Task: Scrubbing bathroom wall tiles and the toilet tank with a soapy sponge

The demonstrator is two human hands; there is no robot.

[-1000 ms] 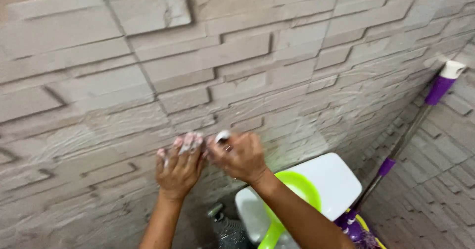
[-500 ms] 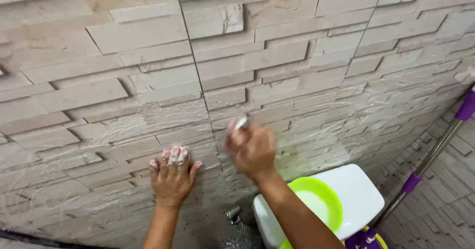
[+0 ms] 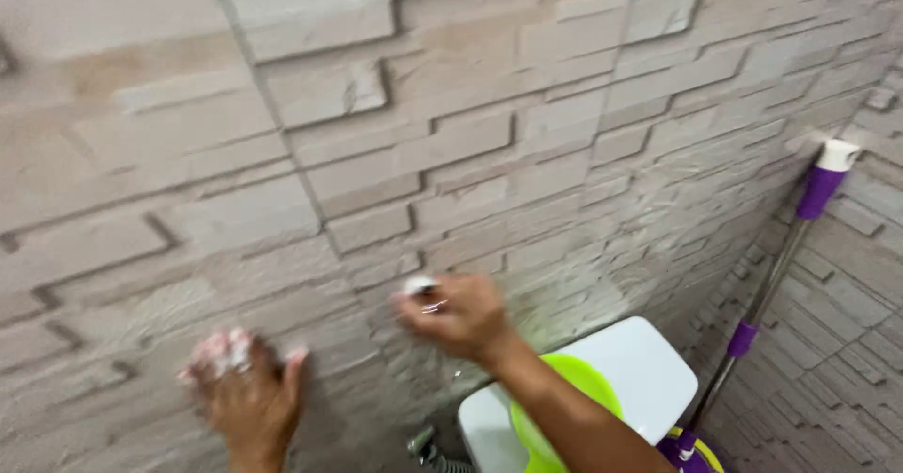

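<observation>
Low in the frame both hands work the wall (image 3: 451, 134): left hand (image 3: 246, 390) flat and foamy, bracing; right hand (image 3: 458, 316) closed on a small pale brush (image 3: 419, 287), pressing into the soapy tiles; green basin (image 3: 557, 407) sits handy at lower right, mop (image 3: 773, 285) leaning beside it

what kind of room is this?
Likely a bathroom or washroom: stone-look tiled wall wet with suds, a white toilet tank with a green bowl on its lid, and a purple-handled mop leaning in the corner.
</observation>
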